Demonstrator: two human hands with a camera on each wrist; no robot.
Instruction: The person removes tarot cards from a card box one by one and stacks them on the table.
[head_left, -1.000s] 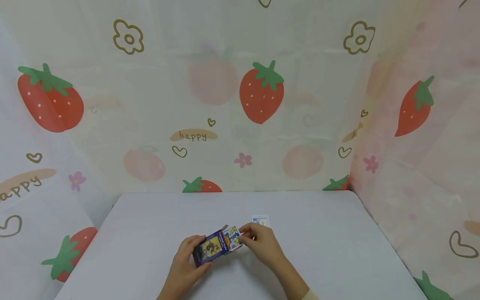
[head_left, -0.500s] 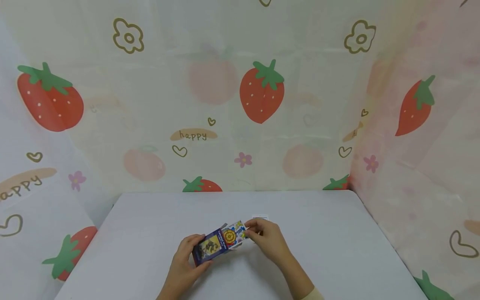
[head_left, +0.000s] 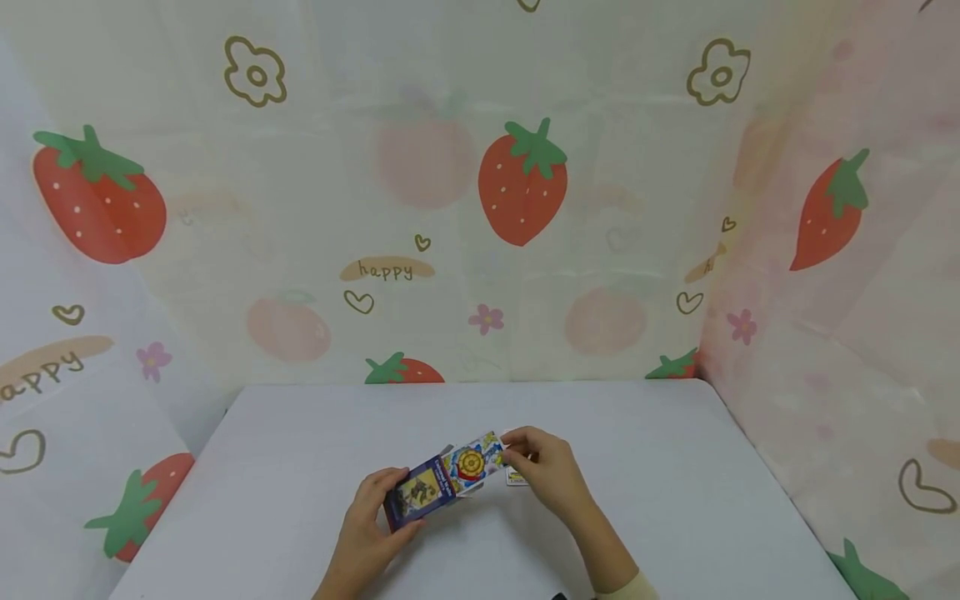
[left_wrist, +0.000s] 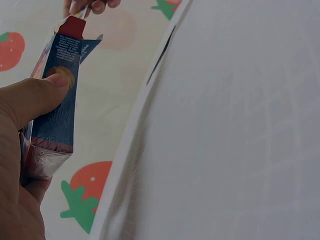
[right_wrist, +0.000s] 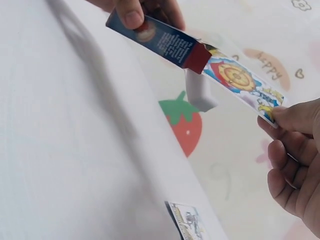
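My left hand (head_left: pixel 367 512) grips a dark blue tarot card box (head_left: pixel 422 493), its thumb (left_wrist: pixel 55 87) along the printed narrow side. The box tilts, with its far end to the upper right and the end flaps open. A colourful tarot card (head_left: pixel 472 462) with a yellow wheel sticks well out of that end. At the card's outer corner, thumb and forefinger of my right hand (head_left: pixel 551 479) pinch it. The inner end of the card is hidden in the box. A white flap (right_wrist: pixel 199 92) hangs below the opening in the right wrist view.
Partly behind my right hand, more cards (head_left: pixel 516 477) lie on the white-covered table (head_left: pixel 675 500); the right wrist view shows the top printed card (right_wrist: pixel 190 222). A strawberry-patterned curtain (head_left: pixel 480 208) closes off the back and sides. A small dark object (head_left: pixel 558 597) shows at the bottom edge.
My right hand has moved up and to the right, drawing the tarot card farther out of the box. My left hand and the box have stayed nearly still.
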